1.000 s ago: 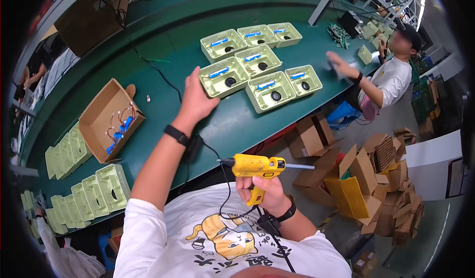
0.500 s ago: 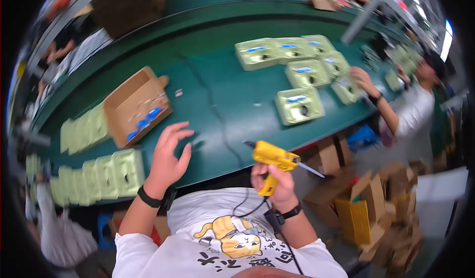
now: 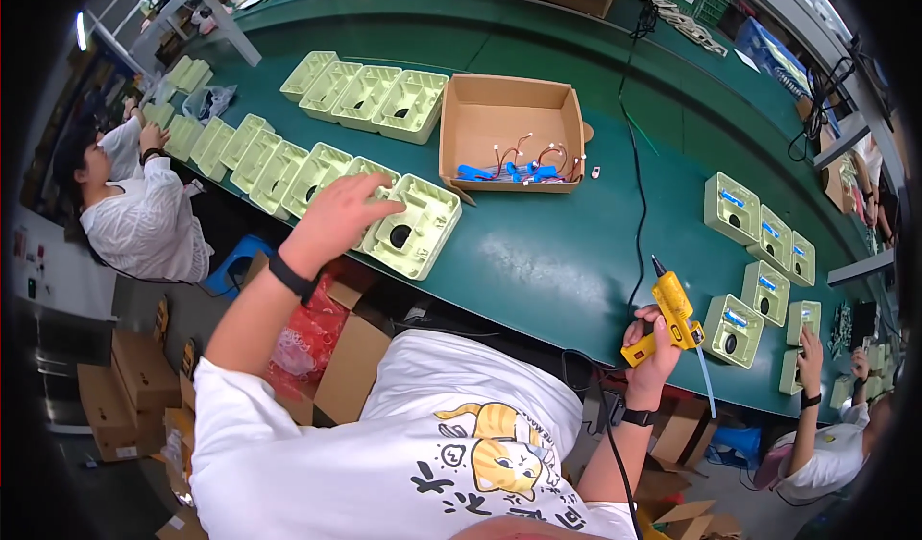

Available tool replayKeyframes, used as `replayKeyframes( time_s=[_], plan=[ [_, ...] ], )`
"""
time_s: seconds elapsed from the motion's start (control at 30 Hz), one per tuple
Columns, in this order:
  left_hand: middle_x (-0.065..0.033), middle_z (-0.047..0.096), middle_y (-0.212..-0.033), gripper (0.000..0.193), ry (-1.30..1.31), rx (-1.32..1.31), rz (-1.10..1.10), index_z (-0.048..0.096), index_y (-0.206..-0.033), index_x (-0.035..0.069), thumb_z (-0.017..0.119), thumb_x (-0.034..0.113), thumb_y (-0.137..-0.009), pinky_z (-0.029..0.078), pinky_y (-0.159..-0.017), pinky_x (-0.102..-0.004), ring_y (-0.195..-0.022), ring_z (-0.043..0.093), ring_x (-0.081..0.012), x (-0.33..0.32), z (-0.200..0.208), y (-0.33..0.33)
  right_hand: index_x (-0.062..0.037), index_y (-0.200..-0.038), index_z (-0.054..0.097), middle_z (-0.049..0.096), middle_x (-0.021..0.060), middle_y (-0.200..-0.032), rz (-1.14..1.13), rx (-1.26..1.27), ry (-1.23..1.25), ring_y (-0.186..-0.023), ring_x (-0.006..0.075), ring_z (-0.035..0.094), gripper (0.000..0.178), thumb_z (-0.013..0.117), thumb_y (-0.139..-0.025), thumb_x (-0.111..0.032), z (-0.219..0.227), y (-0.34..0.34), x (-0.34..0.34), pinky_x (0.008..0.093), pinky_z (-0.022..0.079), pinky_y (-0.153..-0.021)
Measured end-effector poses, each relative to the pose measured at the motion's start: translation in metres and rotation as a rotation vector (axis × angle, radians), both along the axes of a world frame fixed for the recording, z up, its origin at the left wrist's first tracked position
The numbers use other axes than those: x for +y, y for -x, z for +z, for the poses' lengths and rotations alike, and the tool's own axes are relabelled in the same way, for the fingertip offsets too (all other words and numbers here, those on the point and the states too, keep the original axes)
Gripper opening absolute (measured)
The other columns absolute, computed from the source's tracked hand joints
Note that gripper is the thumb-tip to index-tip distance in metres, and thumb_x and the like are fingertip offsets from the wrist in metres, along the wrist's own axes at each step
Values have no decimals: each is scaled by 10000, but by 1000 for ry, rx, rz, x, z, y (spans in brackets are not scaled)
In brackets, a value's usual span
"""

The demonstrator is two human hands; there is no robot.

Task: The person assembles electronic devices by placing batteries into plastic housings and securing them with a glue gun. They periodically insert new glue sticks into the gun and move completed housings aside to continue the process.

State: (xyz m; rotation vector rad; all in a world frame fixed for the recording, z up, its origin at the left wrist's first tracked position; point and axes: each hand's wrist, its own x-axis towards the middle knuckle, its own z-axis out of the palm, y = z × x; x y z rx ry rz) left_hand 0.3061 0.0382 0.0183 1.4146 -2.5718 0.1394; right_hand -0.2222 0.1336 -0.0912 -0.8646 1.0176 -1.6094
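Observation:
My right hand [image 3: 655, 348] is closed around the handle of a yellow hot glue gun [image 3: 675, 302], its dark nozzle tilted up and a pale glue stick [image 3: 707, 381] sticking out of its rear end. Fingers spread, my left hand [image 3: 341, 215] is over the near row of light green plastic housings. Its fingertips are beside the nearest housing [image 3: 430, 215], a boxy open shell with a black round spot inside; I cannot tell whether they touch it. Behind stands an open cardboard box [image 3: 509, 122] holding blue wrapped cells [image 3: 514, 172] with thin wires and white connectors.
Another row of green housings [image 3: 370, 93] stands left of the box. Housings with blue parts inside [image 3: 735, 208] stand at the right. A black cord [image 3: 638, 204] crosses the green table [image 3: 538, 242]. Co-workers sit at the left [image 3: 144, 208] and right [image 3: 831, 444].
My view has swung left. My left hand has moved from beside the cardboard box to above the near housings. The glue gun stays in my right hand, its nozzle now pointing more upward.

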Motion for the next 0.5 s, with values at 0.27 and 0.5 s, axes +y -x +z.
replayKeyframes(
  time_s=[0.27, 0.5],
  plan=[
    [-52, 704, -1217, 267, -62, -233, -367, 844, -1108, 170, 796, 166, -845, 561, -973, -427, -1084, 692, -255, -14, 39, 48, -6, -1158, 660, 715, 162, -1136, -72, -76, 27, -695, 158, 583, 218, 637, -1138, -222, -1, 0, 3, 335, 513, -626],
    [-21, 673, -901, 167, -110, 11, -536, 768, -944, 136, 866, 227, -844, 585, -811, -445, -906, 719, -253, -15, -5, 168, -4, -1163, 670, 727, 172, -1139, -47, -121, 53, -703, 154, 592, 233, 638, -1140, -234, -4, 4, 3, 339, 517, -632]
  ],
)
